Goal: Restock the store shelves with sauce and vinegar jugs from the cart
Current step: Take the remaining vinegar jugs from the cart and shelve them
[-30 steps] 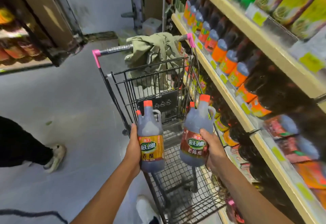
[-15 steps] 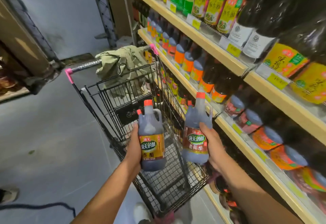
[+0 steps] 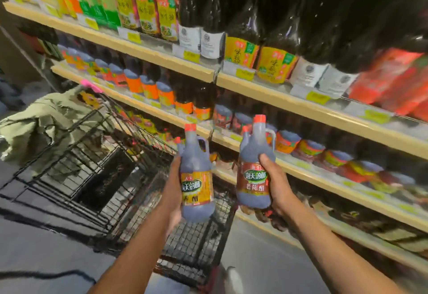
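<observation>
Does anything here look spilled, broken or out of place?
No spills or damage show. One oddity: a green garment lies draped over the shopping cart, not stock. Both jugs, orange-label and brown-label, are held upright.

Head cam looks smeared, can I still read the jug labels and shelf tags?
Head view: the jug in the left hand and the jug in the right hand are fairly sharp, with big label characters legible; the shelf price tags are motion-blurred and unreadable; the cart shows blocky smearing; wide-angle bending at the edges.

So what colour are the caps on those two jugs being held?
Red-orange, on both the left jug and right jug; head view.
</observation>
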Available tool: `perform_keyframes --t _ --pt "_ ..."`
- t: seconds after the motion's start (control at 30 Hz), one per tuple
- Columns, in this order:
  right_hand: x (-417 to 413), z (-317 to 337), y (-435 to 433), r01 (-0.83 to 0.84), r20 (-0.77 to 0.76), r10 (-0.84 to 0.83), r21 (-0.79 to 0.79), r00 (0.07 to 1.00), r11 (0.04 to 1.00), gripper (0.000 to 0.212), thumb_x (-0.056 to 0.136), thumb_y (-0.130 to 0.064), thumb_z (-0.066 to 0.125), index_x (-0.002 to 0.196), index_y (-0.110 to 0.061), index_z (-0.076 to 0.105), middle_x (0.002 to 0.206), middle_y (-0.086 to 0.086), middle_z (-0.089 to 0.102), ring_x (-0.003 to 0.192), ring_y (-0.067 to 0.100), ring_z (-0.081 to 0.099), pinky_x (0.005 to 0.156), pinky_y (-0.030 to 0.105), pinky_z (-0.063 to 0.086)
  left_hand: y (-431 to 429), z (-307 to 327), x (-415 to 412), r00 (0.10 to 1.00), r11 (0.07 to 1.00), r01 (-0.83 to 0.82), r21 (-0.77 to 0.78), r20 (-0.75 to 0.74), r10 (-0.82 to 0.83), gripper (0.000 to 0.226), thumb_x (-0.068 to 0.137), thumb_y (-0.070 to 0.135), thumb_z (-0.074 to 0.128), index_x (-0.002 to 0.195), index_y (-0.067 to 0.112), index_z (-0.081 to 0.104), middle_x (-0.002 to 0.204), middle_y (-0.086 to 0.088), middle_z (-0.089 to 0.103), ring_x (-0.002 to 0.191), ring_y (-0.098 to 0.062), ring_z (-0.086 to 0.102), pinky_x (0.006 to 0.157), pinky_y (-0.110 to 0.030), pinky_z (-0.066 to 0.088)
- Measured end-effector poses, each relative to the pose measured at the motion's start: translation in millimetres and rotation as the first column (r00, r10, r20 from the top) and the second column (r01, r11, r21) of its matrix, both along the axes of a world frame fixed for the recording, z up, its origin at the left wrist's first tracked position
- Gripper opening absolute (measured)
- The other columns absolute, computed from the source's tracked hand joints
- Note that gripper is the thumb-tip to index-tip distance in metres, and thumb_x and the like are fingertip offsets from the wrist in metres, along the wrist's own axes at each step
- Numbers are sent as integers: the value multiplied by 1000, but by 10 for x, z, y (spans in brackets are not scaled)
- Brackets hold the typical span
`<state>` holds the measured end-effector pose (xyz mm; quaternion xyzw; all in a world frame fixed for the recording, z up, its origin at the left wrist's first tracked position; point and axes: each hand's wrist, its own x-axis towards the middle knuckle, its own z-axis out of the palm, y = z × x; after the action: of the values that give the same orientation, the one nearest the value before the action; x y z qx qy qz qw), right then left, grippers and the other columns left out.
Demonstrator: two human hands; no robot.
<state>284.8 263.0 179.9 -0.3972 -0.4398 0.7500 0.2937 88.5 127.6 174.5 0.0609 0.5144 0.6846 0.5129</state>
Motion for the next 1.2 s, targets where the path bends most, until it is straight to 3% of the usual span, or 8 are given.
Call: perform_keyframes --t 0.13,0.27,0.43,0.53,0.83,0.97,1.07,1.2 --pt "359 21 -246 172 -32 -172 8 985 985 63 84 -43 65 127 3 60 112 30 69 89 37 70 77 43 61 118 71 154 977 976 215 -23 17 -215 55 97 64 40 103 17 70 73 -12 71 56 -25 67 53 -32 57" --pt "807 72 -530 296 -28 -295 29 955 955 67 83 -44 65 128 5 59 116 33 66 97 41 66 93 55 52 159 11 449 928 928 372 12 36 -372 64 84 77 56 100 20 80 79 -15 71 62 -30 69 60 -40 59" --pt "1530 108 -926 482 -11 -482 59 876 874 69 75 -54 73 124 -5 65 113 25 71 96 36 72 80 41 60 298 22 1015 841 840 535 -93 -42 -540 68 74 85 59 107 29 77 96 -19 77 75 -35 75 66 -43 60" --pt "2015 134 -1191 591 3 -593 67 805 804 70 74 -54 74 122 -5 66 112 26 71 96 37 71 86 47 57 342 35 1512 783 783 612 -108 -52 -620 59 77 83 58 99 32 79 98 -16 77 81 -32 77 67 -39 60" --pt "3624 220 -2279 870 48 -873 68 486 488 83 66 -56 74 126 -1 63 111 29 70 97 43 67 92 57 54 75 165 3336 530 533 840 -98 -61 -846 65 81 80 55 110 26 77 97 -19 76 77 -33 75 66 -39 59" --pt "4272 251 -2841 935 44 -936 54 349 351 70 70 -51 73 119 -2 66 105 29 72 87 39 71 89 57 55 -244 238 4132 426 431 899 -78 -69 -902 62 80 77 56 109 27 78 95 -16 77 74 -28 76 58 -33 59" --pt "4723 245 -3260 972 26 -973 36 229 230 59 76 -43 68 119 -2 67 104 28 72 87 39 70 92 59 52 -515 291 4691 311 314 949 -41 -56 -949 56 74 77 58 88 29 83 82 -13 77 63 -26 74 50 -34 58" --pt "5194 234 -3812 994 39 -995 58 95 97 54 80 -37 73 121 -3 65 103 26 73 84 37 71 90 57 54 -844 304 5380 238 241 970 -31 -75 -968 52 84 72 57 98 27 80 84 -11 76 65 -23 74 55 -32 58"
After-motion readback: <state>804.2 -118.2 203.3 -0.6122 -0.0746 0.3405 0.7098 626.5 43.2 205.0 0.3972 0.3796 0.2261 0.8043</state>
